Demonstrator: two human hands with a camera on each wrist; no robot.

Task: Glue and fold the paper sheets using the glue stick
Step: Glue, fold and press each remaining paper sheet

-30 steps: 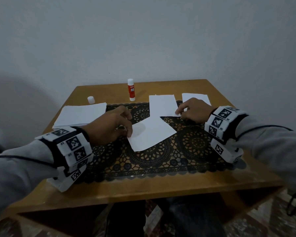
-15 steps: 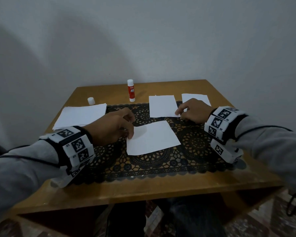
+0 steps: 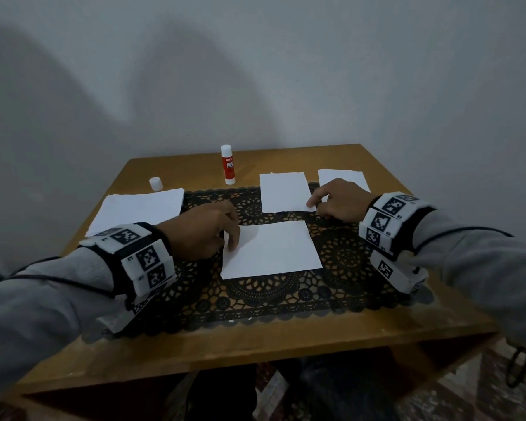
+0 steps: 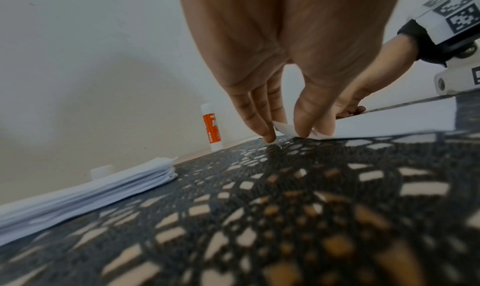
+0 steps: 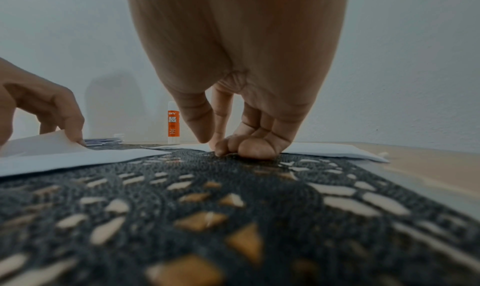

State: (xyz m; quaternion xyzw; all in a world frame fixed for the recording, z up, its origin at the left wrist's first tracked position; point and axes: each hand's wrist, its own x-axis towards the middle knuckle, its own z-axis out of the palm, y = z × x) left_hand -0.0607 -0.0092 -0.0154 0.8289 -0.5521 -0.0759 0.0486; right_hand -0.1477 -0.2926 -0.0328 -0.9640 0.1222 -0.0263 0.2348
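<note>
A white sheet (image 3: pixel 274 250) lies in the middle of the black lace mat (image 3: pixel 286 296). My left hand (image 3: pixel 230 238) pinches its left corner between thumb and fingers (image 4: pixel 301 126), and the corner is lifted a little off the mat. A second sheet (image 3: pixel 283 191) lies behind it. My right hand (image 3: pixel 312 205) rests on the mat with its fingers curled, the index fingertip on that sheet's near right corner (image 5: pixel 182 146). The red and white glue stick (image 3: pixel 227 165) stands uncapped at the back of the table, away from both hands.
A stack of white paper (image 3: pixel 140 208) lies at the left, with the glue stick's white cap (image 3: pixel 155 183) behind it. A third sheet (image 3: pixel 340 176) lies at the back right, partly under my right hand. The wooden table (image 3: pixel 255 344) stands against a grey wall.
My left hand has turned the middle sheet from a tilted lie to nearly square with the table edge. The right hand has stayed in place.
</note>
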